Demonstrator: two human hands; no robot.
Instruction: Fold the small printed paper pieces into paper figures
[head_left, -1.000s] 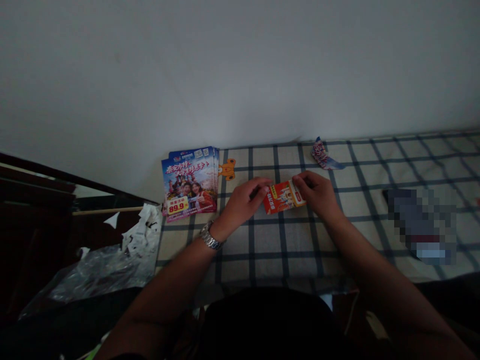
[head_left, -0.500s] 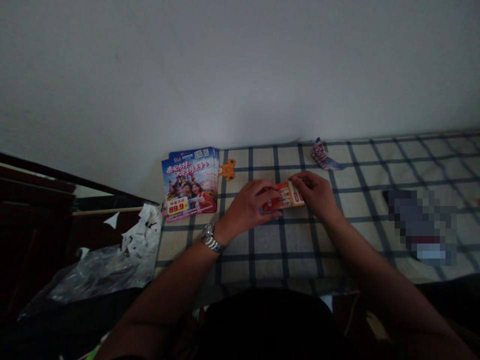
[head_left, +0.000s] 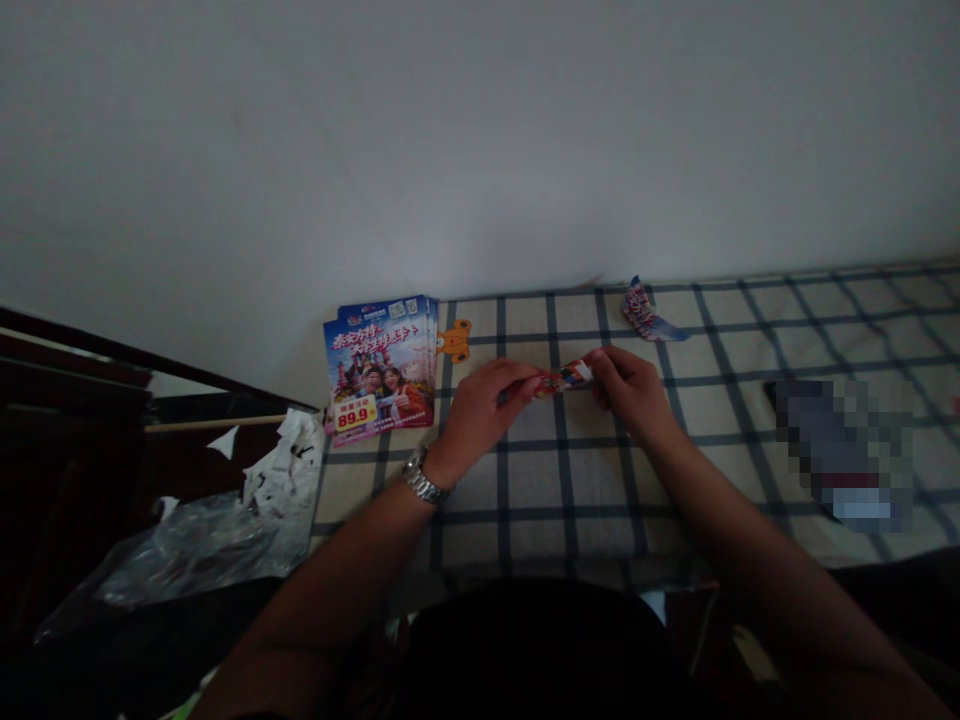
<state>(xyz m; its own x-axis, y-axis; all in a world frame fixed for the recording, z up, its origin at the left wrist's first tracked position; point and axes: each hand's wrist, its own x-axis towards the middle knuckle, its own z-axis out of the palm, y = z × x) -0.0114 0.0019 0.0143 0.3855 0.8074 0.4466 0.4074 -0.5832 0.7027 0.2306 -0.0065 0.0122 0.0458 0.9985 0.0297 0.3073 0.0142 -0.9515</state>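
Observation:
A small folded leaflet [head_left: 576, 374] with colourful print stretches between my two hands above the checked cloth. My left hand [head_left: 491, 405], with a metal watch [head_left: 426, 476] at its wrist, pinches the left end between thumb and fingers. At the right end, my right hand [head_left: 626, 390] grips it, thumb on the near side. The leaflet now looks like a narrow, tilted strip, partly covered by the fingers. To the left of my left hand lies a stack of blue-and-pink flyers [head_left: 382, 370].
A crumpled scrap of printed paper [head_left: 649, 315] lies near the wall. A blurred dark object [head_left: 832, 450] rests on the checked tablecloth [head_left: 555, 520] at right. Clear plastic [head_left: 195, 545] and torn white paper [head_left: 289, 465] are at the left edge. An orange bear figure [head_left: 454, 341] shows beside the flyers.
The leaflet has turned from its orange-red flat face to a narrower, multicoloured strip. My left fingers, spread over it before, have drawn together into a pinch. My right hand has barely moved.

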